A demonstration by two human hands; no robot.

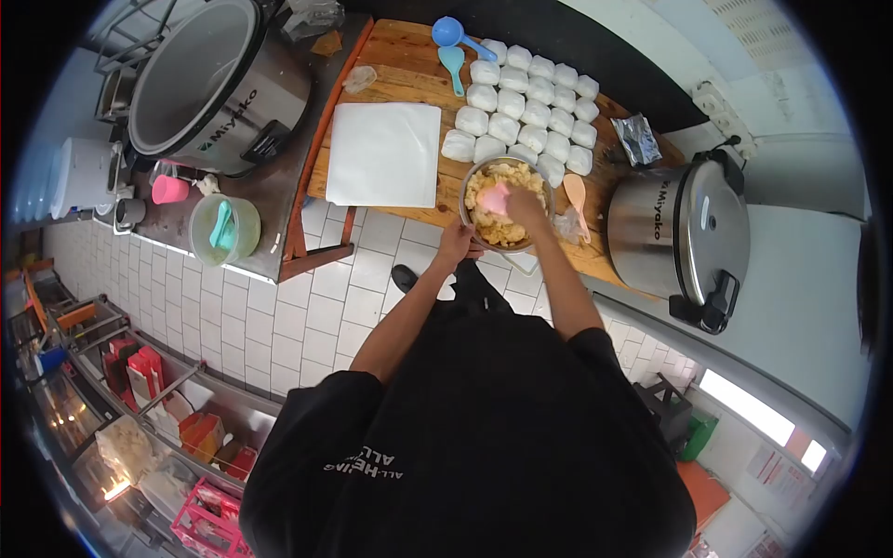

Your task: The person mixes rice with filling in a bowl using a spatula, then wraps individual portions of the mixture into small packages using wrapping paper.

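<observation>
A metal bowl [465, 212] of yellowish, crumbly food that looks like rice [507, 174] stands at the wooden table's near edge. My left hand [456, 245] grips the bowl's rim on its near left side, some fingers hidden beneath. Inside the bowl, my right hand [526, 208] is closed on a pink scoop [494, 197] pressed into the food; the hand partly covers it. Just behind the bowl sit rows of white wrapped bundles [505, 127]. To the left lies a stack of white paper sheets [383, 154].
A peach rice paddle [576, 197] lies right of the bowl, near a large rice cooker [651, 219]. A blue ladle [448, 32] and teal paddle [452, 67] lie at the back. On the left counter are an open cooker [219, 139] and a tub [244, 244] holding a teal utensil.
</observation>
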